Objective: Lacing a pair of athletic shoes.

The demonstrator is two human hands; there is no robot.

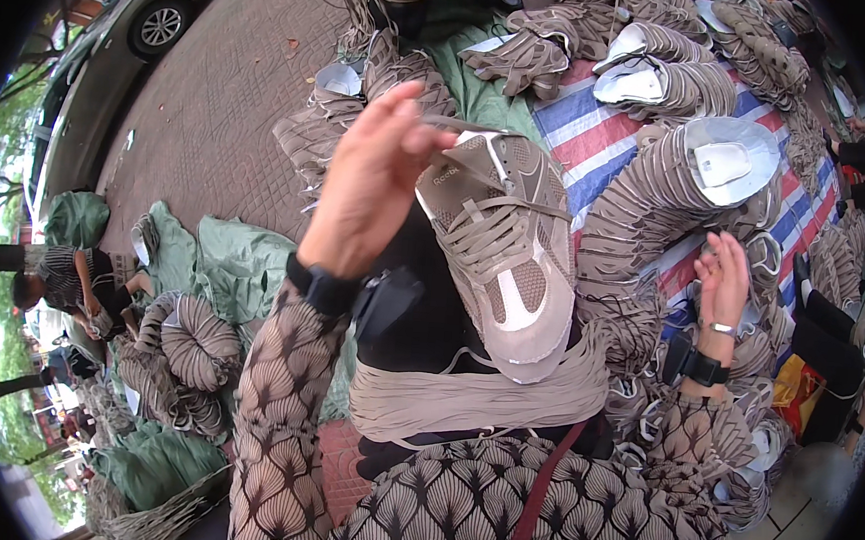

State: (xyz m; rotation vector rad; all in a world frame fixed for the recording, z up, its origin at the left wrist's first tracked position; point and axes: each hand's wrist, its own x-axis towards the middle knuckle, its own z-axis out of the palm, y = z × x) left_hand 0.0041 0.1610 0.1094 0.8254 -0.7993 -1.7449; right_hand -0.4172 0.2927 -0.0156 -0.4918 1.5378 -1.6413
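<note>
A taupe sneaker (547, 313) with a pale toe stripe rests on my lap, toe toward me, with flat laces (490, 236) crossing its front. At the left of its collar, my left hand (371, 170) is raised with fingers closed on a shoelace (471, 126), which runs to the shoe's top eyelets. My right hand (722, 282) is off to the right, apart from the shoe, its fingers loosely bent and spread with nothing visible in them. A thick bundle of taupe laces (478, 402) lies across my thighs, below the toe.
Long stacks of nested shoe uppers (627, 208) cover a striped plastic sheet (590, 146) at the right. More uppers (202, 339) and green sacks (243, 257) lie at the left. A person (76, 280) sits far left; a parked car (116, 57) stands beyond the paving.
</note>
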